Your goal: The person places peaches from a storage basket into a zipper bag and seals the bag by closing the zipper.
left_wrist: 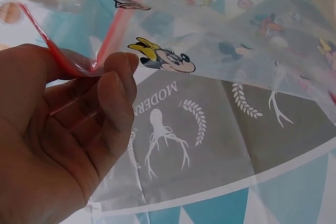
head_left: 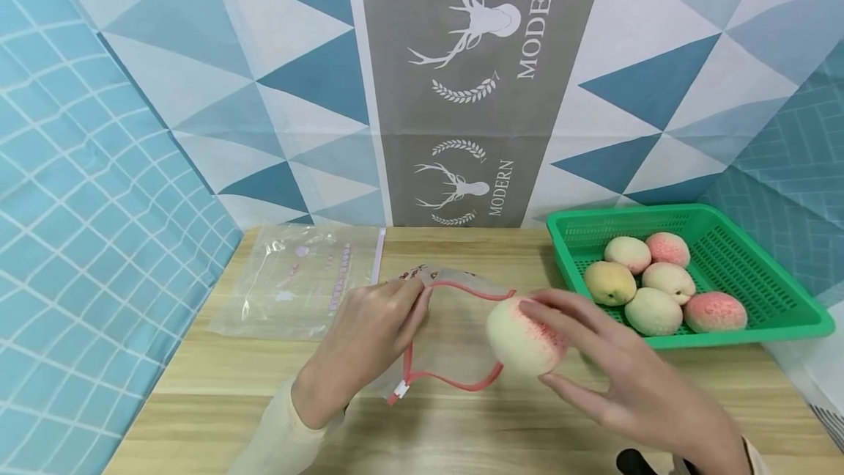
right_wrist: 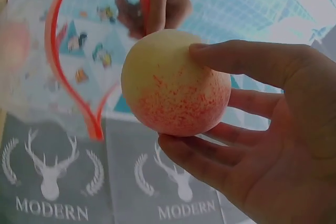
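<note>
Right hand (head_left: 633, 380): grips the peach (head_left: 524, 336), thumb on one side, fingers on the other.
Peach: pale cream with a speckled red blush, raised off the table (head_left: 198, 416) at the 3 o'clock side of the bag's mouth; whether it touches the bag (head_left: 447, 339), I cannot tell.
Left hand (head_left: 369, 336): pinches the bag's rim at 9 o'clock between thumb and bent fingers.
Bag: clear, its mouth spread wide, edged by a red zip (head_left: 455, 384); a white slider (head_left: 401, 388) sits at its corner between 7 and 8 o'clock. The left wrist view shows cartoon figures (left_wrist: 163, 59) printed on it.
Flat bag (head_left: 303, 281): clear with purple print, lying on the table between 9 and 10 o'clock from the bag.
Basket (head_left: 725, 255): green, on the table between 2 and 3 o'clock from the bag. Six fruits inside: a yellow one (head_left: 609, 283) at 9 o'clock, a red one (head_left: 716, 312) between 4 and 5, the others paler or pink, grouped between 7 and 11 and near the middle.
Backdrop: at 12 o'clock, a grey panel (head_left: 461, 116) with white deer heads between blue and white triangles; at 9 o'clock, a blue checked cloth (head_left: 79, 189).
</note>
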### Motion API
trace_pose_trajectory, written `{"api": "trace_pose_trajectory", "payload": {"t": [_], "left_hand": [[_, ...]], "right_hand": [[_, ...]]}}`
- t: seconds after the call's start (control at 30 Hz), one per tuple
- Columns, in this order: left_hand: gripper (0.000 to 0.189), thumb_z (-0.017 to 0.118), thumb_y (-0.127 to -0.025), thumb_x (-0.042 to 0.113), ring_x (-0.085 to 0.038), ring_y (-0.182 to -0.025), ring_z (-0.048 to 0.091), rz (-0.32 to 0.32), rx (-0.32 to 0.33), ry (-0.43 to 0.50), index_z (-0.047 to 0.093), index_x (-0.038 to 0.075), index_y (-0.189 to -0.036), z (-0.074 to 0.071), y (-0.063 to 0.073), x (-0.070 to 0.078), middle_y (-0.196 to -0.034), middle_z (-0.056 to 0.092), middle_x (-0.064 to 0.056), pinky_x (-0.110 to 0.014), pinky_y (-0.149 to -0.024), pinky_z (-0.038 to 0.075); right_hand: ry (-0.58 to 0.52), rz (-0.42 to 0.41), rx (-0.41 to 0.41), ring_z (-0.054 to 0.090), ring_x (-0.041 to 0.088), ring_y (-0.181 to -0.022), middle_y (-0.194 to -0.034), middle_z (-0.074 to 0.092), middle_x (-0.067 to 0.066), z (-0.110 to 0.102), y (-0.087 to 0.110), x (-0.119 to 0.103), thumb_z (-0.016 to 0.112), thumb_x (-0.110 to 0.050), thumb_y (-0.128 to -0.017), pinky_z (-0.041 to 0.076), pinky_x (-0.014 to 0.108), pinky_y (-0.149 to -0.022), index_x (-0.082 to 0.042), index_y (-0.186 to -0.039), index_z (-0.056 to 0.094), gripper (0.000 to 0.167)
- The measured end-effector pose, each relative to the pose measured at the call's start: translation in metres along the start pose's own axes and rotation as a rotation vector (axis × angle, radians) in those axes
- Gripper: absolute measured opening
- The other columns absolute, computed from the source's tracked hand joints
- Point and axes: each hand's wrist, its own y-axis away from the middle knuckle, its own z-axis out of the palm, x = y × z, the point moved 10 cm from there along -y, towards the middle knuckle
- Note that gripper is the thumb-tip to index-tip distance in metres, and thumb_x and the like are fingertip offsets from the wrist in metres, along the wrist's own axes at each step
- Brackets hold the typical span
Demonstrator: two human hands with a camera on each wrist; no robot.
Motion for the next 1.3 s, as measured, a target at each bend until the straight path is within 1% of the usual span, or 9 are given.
{"api": "trace_pose_trajectory", "payload": {"t": [0.13,0.3,0.37,0.43,0.6,0.83,1.07,1.23,1.3], "left_hand": [[0.01,0.061,-0.094,0.011,-0.005,-0.047,0.039,-0.005,0.007,0.003,0.065,0.008,-0.085,-0.003,0.001,0.0,-0.06,0.048,0.007,-0.017,-0.041,0.026],[0.007,0.062,-0.094,0.011,-0.005,-0.048,0.043,0.004,0.016,-0.012,0.067,0.007,-0.09,-0.006,0.002,0.001,-0.061,0.051,0.006,-0.019,-0.041,0.029],[0.008,0.062,-0.094,0.011,-0.005,-0.048,0.042,0.008,0.016,-0.019,0.066,0.007,-0.089,-0.006,0.002,0.002,-0.06,0.049,0.007,-0.019,-0.041,0.029],[0.009,0.062,-0.094,0.012,-0.005,-0.048,0.041,0.008,0.013,-0.023,0.065,0.008,-0.087,-0.007,0.002,0.002,-0.06,0.048,0.007,-0.019,-0.041,0.029],[0.01,0.063,-0.094,0.012,-0.005,-0.049,0.037,0.018,0.004,-0.021,0.064,0.008,-0.085,-0.005,0.0,0.004,-0.06,0.044,0.007,-0.018,-0.042,0.029],[0.008,0.064,-0.092,0.011,-0.005,-0.049,0.034,0.019,-0.007,-0.023,0.064,0.009,-0.084,-0.003,0.0,0.006,-0.059,0.042,0.007,-0.018,-0.042,0.028],[0.012,0.063,-0.092,0.011,-0.006,-0.048,0.034,0.019,-0.003,-0.032,0.062,0.01,-0.081,-0.003,0.0,0.006,-0.058,0.041,0.007,-0.019,-0.041,0.028],[0.016,0.063,-0.093,0.012,-0.005,-0.048,0.033,0.024,0.0,-0.031,0.058,0.01,-0.077,-0.004,0.0,0.008,-0.059,0.039,0.007,-0.018,-0.042,0.027],[0.018,0.064,-0.092,0.011,-0.005,-0.048,0.033,0.029,0.002,-0.032,0.057,0.011,-0.076,-0.005,0.0,0.009,-0.058,0.038,0.007,-0.017,-0.042,0.026]], "right_hand": [[-0.015,-0.031,-0.062,0.052,0.017,-0.126,-0.144,0.049,0.009,0.017,-0.001,-0.008,0.049,-0.042,-0.101,0.037,0.013,-0.103,-0.005,-0.144,0.049,0.057],[0.041,0.004,-0.167,0.053,0.018,-0.127,-0.147,0.046,0.004,0.042,0.0,-0.007,0.047,-0.042,-0.102,0.039,0.017,-0.103,-0.013,-0.151,0.042,0.057],[0.062,0.018,-0.202,0.052,0.017,-0.126,-0.146,0.045,0.003,0.052,0.001,-0.006,0.05,-0.04,-0.101,0.041,0.019,-0.102,-0.016,-0.152,0.04,0.057],[0.078,0.018,-0.225,0.051,0.017,-0.127,-0.146,0.045,0.001,0.061,0.001,-0.007,0.06,-0.034,-0.099,0.045,0.023,-0.1,-0.018,-0.153,0.039,0.06],[0.113,-0.019,-0.249,0.051,0.015,-0.124,-0.143,0.046,-0.003,0.084,-0.002,-0.012,0.079,-0.016,-0.081,0.051,0.034,-0.094,-0.018,-0.151,0.04,0.08],[0.16,-0.053,-0.248,0.054,0.015,-0.111,-0.131,0.051,-0.001,0.111,-0.007,-0.015,0.081,-0.009,-0.071,0.051,0.034,-0.088,-0.013,-0.14,0.05,0.076],[0.16,-0.072,-0.264,0.056,0.016,-0.105,-0.118,0.054,-0.004,0.125,-0.009,-0.015,0.075,-0.007,-0.074,0.051,0.032,-0.087,-0.015,-0.131,0.054,0.061],[0.232,-0.049,-0.267,0.057,0.022,-0.104,-0.119,0.055,0.002,0.129,-0.006,-0.009,0.075,-0.009,-0.078,0.051,0.038,-0.089,-0.013,-0.13,0.054,0.057],[0.263,-0.029,-0.281,0.057,0.025,-0.108,-0.123,0.056,0.005,0.13,-0.005,-0.005,0.078,-0.012,-0.078,0.05,0.04,-0.092,-0.011,-0.132,0.054,0.059]]}}
